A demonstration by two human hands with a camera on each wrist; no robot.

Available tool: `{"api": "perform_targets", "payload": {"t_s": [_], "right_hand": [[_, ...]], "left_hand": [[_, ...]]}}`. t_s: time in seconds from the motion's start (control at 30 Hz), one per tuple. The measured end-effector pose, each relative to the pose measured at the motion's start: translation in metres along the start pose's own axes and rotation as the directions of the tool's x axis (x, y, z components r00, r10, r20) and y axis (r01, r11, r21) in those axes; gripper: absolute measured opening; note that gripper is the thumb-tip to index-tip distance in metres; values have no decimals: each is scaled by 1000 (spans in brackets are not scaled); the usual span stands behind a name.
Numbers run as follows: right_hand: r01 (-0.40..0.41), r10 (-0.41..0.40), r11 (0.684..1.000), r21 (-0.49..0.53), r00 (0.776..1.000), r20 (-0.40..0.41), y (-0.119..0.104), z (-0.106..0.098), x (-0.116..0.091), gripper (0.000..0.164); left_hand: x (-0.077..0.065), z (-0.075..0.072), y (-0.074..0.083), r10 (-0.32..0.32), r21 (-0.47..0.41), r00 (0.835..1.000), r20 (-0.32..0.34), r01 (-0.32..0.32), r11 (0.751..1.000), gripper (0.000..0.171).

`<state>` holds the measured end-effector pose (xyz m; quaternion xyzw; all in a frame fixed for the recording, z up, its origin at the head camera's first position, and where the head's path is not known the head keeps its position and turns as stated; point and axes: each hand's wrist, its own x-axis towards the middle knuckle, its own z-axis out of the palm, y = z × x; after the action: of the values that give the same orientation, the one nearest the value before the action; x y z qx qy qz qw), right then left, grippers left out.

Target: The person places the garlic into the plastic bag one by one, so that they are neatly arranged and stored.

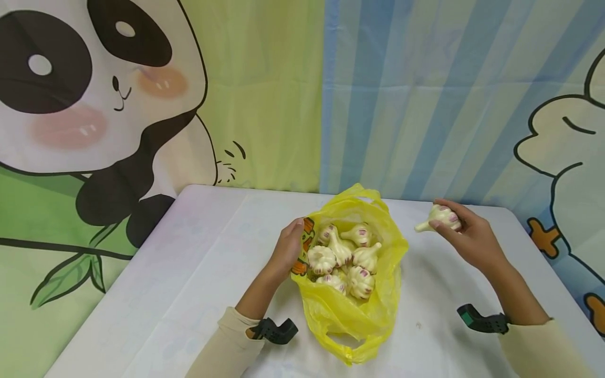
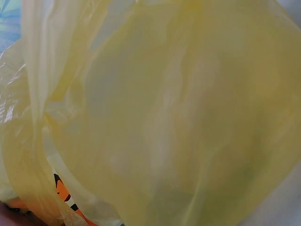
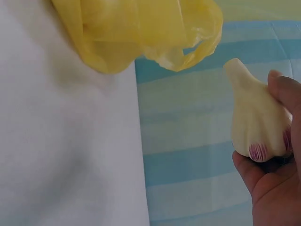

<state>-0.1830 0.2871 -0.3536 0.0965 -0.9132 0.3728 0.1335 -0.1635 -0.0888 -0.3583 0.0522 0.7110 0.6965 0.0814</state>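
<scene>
A yellow plastic bag (image 1: 345, 317) sits open on the table, with several garlic bulbs (image 1: 339, 249) heaped inside, white with purple patches. My left hand (image 1: 285, 249) holds the bag's left rim, where an orange and black print shows; its fingers are partly hidden behind the plastic. Thin yellow plastic (image 2: 188, 117) fills most of the left wrist view. To the right of the bag, above the table, my right hand (image 1: 475, 239) grips one garlic bulb (image 1: 441, 215) between thumb and fingers. In the right wrist view that bulb (image 3: 258, 117) has its stem tilted up and away from the palm.
A white-covered table (image 1: 203, 273) carries the bag near its middle. Behind it hangs a printed cloth (image 1: 264, 94) with a panda and blue stripes. Each wrist wears a black camera mount, the left mount (image 1: 276, 332) close to the bag.
</scene>
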Motion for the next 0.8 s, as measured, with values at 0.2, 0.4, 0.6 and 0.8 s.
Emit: {"api": "perform_targets", "payload": {"t_s": [0.2,0.4,0.6,0.8], "right_hand": [[24,-25,999,23,999,48,-9,0,7,51],[53,-61,996,67,990,130,-21,3,13,53],[74,-96,990,117,975,199,-39,7,19,51],[120,-158,980,156,951,265,-56,15,30,52]], "left_hand": [[5,0,-6,-5,-4,1000,0,5,1000,47],[21,-3,-34,9,0,1000,-16,-9,1000,50],[22,-3,-36,16,10,1000,-22,-16,1000,50],[22,-3,-36,18,17,1000,-24,-18,1000,51]]}}
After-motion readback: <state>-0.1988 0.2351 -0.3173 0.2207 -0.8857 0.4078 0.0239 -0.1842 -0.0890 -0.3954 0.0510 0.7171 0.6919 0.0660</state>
